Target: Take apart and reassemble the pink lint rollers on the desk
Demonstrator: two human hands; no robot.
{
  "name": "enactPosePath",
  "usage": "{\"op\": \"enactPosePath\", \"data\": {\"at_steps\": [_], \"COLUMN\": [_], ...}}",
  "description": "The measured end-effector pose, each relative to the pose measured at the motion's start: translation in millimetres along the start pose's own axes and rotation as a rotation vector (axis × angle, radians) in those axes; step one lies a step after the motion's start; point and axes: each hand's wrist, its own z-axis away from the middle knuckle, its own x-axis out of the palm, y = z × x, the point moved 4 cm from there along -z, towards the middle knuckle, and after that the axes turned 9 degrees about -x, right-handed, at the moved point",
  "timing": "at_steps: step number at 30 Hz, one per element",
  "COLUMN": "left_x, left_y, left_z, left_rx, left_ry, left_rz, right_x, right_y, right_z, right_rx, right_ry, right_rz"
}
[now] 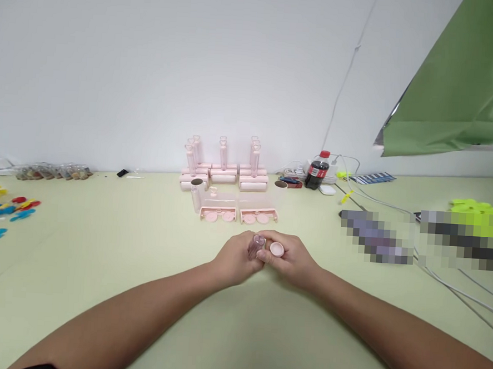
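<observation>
My left hand [236,260] is closed around a small clear tube [256,245], whose round end faces up. Between the fingers of my right hand [294,260] is a round, shallow pink cap [276,249]. Both hands meet over the table, and the right fingertips touch the tube's side. Just beyond them lie two open pink cases [218,214] [258,216], each with two round pieces at its front. A clear cylinder [196,198] stands at the left case, and a roll with a brown core [280,184] is behind the right one.
Several closed pink cases [253,183] with upright heart-topped clear tubes [223,154] line the wall. A cola bottle [317,171] stands right of them. White cables [453,283] run along the right side. Colourful flower-shaped pieces [2,210] and several small jars [55,171] are at left.
</observation>
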Motion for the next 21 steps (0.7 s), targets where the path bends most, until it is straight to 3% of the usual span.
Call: {"op": "enactPosePath", "data": {"at_steps": [3, 5, 8, 12, 16, 21], "left_x": [3.1, 2.1, -1.2, -0.3, 0.5, 1.1], "left_y": [1.3, -0.3, -5.9, -13.4, -12.3, -5.7], "left_z": [-0.5, -1.1, -1.6, -2.6, -3.6, -3.3], "left_rx": [0.002, -0.015, -0.069, -0.145, -0.126, -0.061], "left_ry": [-0.053, -0.016, 0.08, 0.052, 0.016, -0.021], "left_rz": [-0.067, -0.087, -0.077, -0.038, -0.059, -0.154], "right_x": [1.4, -3.3, -26.2, -69.8, -83.6, -69.7], "right_y": [-6.5, -9.7, -4.3, 26.9, 71.4, 97.3], "right_z": [-2.5, -4.5, -7.7, -8.1, -10.0, -16.1], "right_rx": [-0.068, -0.103, -0.036, 0.193, 0.397, 0.479], "right_ry": [-0.036, -0.02, 0.141, 0.429, 0.418, 0.396], "right_rz": [0.034, 0.07, 0.157, 0.366, 0.393, 0.345]}}
